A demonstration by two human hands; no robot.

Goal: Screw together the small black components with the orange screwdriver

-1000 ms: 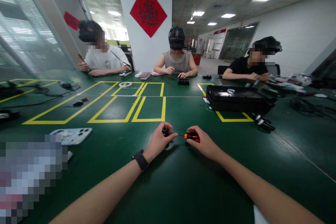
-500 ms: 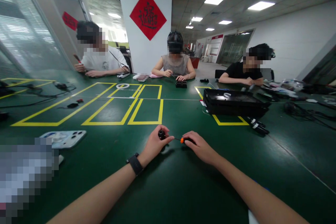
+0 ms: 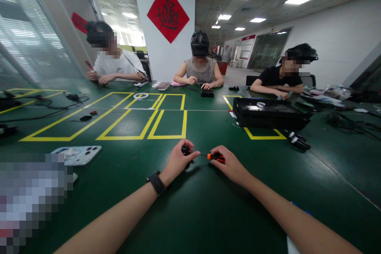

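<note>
My left hand (image 3: 180, 158) is closed around a small black cylindrical part (image 3: 185, 149); its exact kind is too small to tell, and the palm and fingers hide much of it. A screwdriver (image 3: 219, 157) with an orange and black handle is gripped by the fingers of my right hand (image 3: 230, 163). Its thin shaft points left, toward my left thumb and the black part. Whether the tip touches the part cannot be made out. Both hands are just above the green table (image 3: 190, 214), close together in the middle. A dark watch sits on my left wrist.
Ahead to the right stands a black tray (image 3: 269, 121), with black parts (image 3: 298, 141) beside it. A phone (image 3: 77, 155) lies at left. Yellow tape (image 3: 166, 137) outlines rectangles on the table. Across it sit three people, the middle person's hands (image 3: 205, 83) at a black object.
My right hand has shifted on the screwdriver, so more of its orange and black handle shows. The left hand keeps its grip on the black part. The camera view has moved slightly.
</note>
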